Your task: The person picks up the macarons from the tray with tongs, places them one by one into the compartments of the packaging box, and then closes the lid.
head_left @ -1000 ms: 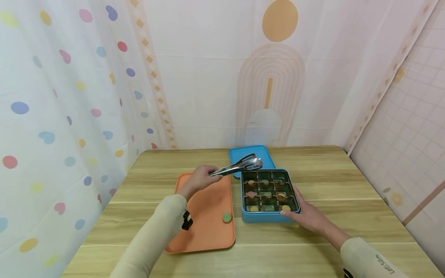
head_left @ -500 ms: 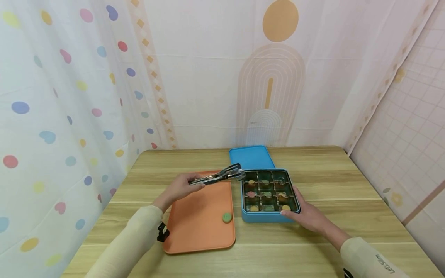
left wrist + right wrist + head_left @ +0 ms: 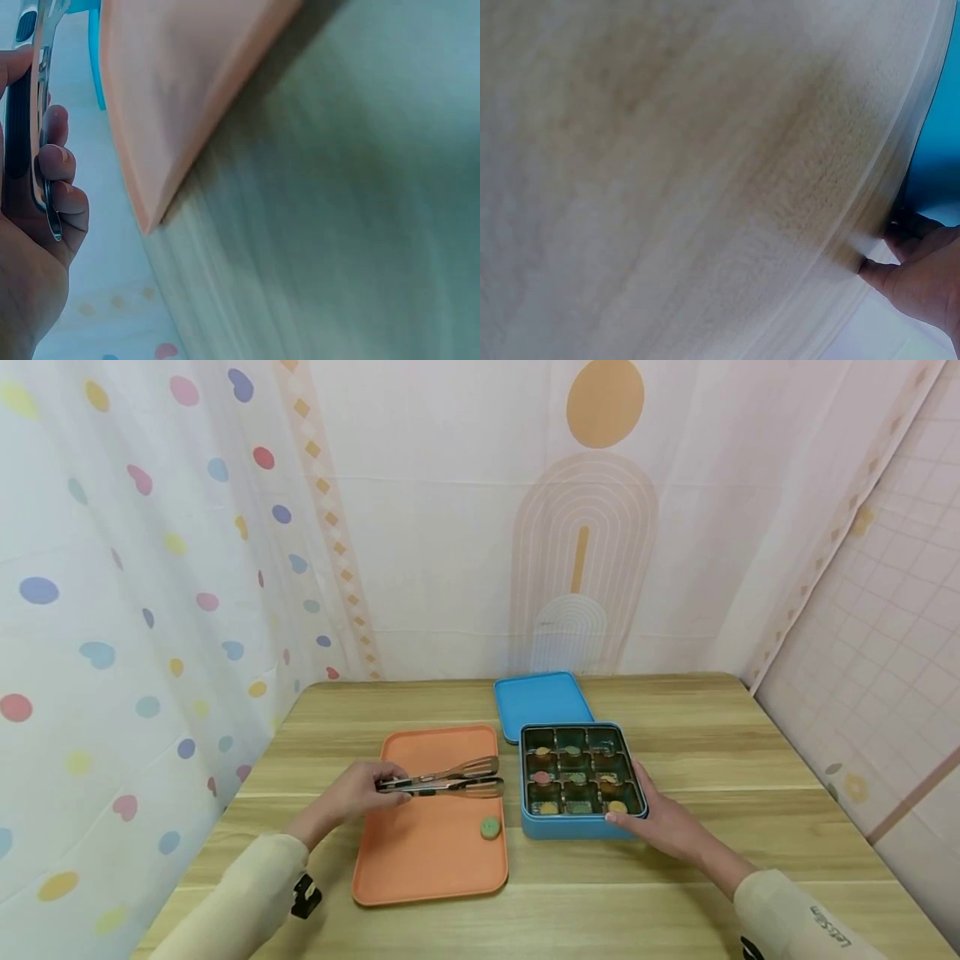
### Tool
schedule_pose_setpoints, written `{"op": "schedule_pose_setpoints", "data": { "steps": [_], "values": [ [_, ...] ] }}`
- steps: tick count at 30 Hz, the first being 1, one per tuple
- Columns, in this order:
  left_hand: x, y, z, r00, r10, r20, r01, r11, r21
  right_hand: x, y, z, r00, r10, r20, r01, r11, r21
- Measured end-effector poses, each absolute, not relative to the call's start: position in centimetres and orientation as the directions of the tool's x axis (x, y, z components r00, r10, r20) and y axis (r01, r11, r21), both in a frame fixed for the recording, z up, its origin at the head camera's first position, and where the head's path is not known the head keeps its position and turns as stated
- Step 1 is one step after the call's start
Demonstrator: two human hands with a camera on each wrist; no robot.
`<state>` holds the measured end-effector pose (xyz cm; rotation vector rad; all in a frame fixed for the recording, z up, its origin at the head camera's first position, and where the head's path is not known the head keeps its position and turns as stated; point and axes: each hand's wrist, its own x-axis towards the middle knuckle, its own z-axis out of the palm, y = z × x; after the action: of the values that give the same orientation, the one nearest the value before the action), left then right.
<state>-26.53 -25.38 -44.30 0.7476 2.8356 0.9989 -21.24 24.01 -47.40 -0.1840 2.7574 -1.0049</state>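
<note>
My left hand (image 3: 358,795) holds metal tongs (image 3: 467,789) by the handle. Their two arms stand apart above the orange tray (image 3: 427,870), tips pointing right. In the left wrist view, the fingers curl round the black-inlaid tongs handle (image 3: 18,127). One green round cookie-like piece (image 3: 490,828) lies near the tray's right edge. My right hand (image 3: 666,828) grips the blue box (image 3: 573,829) at its front right corner, thumb on the front rim. The box has a dark divided insert; round yellow, green and red pieces lie in several compartments. Its far right compartment shows no coloured piece.
A blue lid (image 3: 542,703) lies behind the box, which hides its near right part. The wooden table (image 3: 697,727) ends at patterned curtains (image 3: 442,527) at the back and both sides.
My left hand has moved left and toward me with the tongs, from near the box to above the tray. The tongs' arms have spread apart. My right hand has stayed on the box.
</note>
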Motion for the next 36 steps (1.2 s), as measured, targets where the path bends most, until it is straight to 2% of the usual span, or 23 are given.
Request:
{"op": "schedule_pose_setpoints", "data": {
  "steps": [5,14,36],
  "values": [
    [-25.5,-26.2,-44.5,-0.873,0.477,0.103,0.442,0.684,0.58,-21.3,24.0,-47.4,-0.972,-0.184,-0.146,-0.047,0.762,-0.646],
    [-23.9,-27.3,-45.3,-0.869,0.492,0.046,0.412,0.671,0.617,-21.3,24.0,-47.2,-0.972,-0.188,-0.144,-0.052,0.764,-0.643],
    [-23.2,-27.2,-46.8,-0.857,0.509,0.083,0.444,0.647,0.62,-21.1,23.9,-47.1,-0.972,-0.187,-0.144,-0.051,0.763,-0.645]
  ]
}}
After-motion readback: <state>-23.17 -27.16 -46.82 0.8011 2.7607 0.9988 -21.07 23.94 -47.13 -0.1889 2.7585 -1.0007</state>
